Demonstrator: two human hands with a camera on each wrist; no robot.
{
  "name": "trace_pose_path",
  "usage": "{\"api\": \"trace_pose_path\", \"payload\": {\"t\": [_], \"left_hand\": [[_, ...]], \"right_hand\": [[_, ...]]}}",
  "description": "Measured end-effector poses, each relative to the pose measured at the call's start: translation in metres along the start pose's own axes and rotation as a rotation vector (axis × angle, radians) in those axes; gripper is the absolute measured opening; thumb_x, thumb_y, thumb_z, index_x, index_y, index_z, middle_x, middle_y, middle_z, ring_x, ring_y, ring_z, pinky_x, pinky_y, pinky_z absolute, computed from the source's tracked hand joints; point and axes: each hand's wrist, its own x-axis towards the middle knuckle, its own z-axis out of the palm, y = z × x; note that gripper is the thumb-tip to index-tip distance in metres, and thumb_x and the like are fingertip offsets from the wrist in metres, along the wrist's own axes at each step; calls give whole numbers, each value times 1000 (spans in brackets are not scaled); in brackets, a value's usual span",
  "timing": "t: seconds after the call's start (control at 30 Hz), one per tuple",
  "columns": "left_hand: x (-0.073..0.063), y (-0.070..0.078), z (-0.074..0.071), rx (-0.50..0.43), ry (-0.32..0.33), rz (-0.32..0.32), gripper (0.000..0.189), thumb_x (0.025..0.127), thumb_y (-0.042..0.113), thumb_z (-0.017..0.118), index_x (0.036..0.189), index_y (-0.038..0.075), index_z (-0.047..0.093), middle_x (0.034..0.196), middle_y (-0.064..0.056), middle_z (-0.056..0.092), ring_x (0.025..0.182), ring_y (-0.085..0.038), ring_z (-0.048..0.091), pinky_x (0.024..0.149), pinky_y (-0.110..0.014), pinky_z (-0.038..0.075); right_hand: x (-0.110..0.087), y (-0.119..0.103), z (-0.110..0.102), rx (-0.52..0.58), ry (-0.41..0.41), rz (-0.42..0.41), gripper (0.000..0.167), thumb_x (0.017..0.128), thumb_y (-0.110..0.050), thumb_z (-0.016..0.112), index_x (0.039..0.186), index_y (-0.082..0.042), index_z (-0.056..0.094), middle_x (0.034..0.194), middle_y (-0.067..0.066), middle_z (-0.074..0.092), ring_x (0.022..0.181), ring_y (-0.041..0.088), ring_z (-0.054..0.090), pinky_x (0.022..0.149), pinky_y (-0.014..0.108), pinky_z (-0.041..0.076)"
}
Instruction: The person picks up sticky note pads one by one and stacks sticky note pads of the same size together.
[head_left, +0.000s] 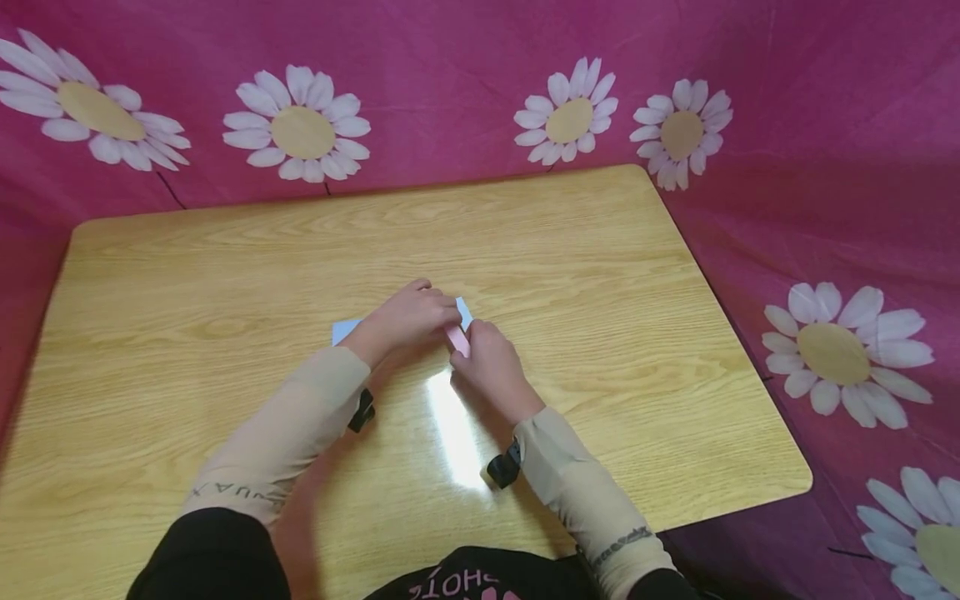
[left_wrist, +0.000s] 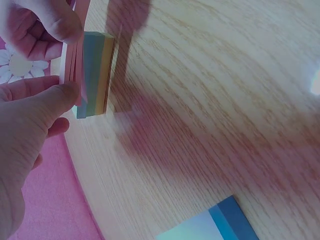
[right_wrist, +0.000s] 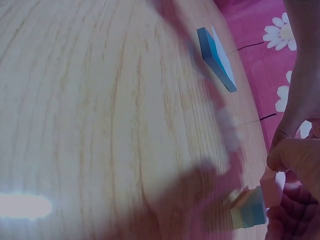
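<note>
A pink pad of paper (left_wrist: 73,67) stands up between both hands, its sheets slightly parted along the edge. My left hand (head_left: 412,318) pinches one end between thumb and fingers. At the other end, my right hand (head_left: 493,367) grips the pink pad with its thumb along the near side. Right beside the pink pad, a multicoloured paper block (left_wrist: 98,75) with blue-green and yellow layers rests on the table. In the head view the hands cover most of it.
A second paper pad (right_wrist: 216,61), pale on top with blue layers below, lies on the table left of the hands, partly behind the left wrist in the head view. The wooden table (head_left: 225,275) meets a pink flowered cloth (head_left: 450,83) at the back and right.
</note>
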Motion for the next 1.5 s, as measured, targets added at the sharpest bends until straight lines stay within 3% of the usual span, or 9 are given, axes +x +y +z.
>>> {"api": "trace_pose_path", "payload": {"t": [0.3,0.53,0.77,1.2,1.5], "left_hand": [[4,-2,3,-11,1,-60,14,78,21,67,90,14,65,88,2,60,82,-20,56,82,-42,37],[7,-5,8,0,59,-58,15,76,14,68,91,14,65,90,1,61,84,-20,55,80,-41,37],[8,-5,7,-13,28,-72,18,79,12,66,96,13,65,98,0,62,89,-21,55,85,-43,36],[8,-11,-4,-39,0,-28,15,80,9,64,95,12,65,93,0,62,85,-22,55,85,-43,35],[7,-15,-8,-58,57,-28,21,78,17,68,97,9,65,96,0,63,90,-23,55,90,-47,34]], "right_hand": [[6,2,-3,25,5,20,16,75,-14,62,81,-4,51,72,5,49,60,18,47,49,26,37],[10,3,-4,15,9,40,16,75,-14,62,82,-3,51,73,5,48,61,18,46,50,25,37],[11,3,-4,14,3,46,17,75,-14,62,82,-3,51,74,5,48,61,18,47,49,25,36],[10,0,-7,41,14,25,18,75,-16,63,83,-4,51,75,5,49,63,19,47,52,26,37],[14,-4,-12,27,28,38,24,77,-19,62,90,-2,52,79,6,51,65,19,49,53,26,40]]}}
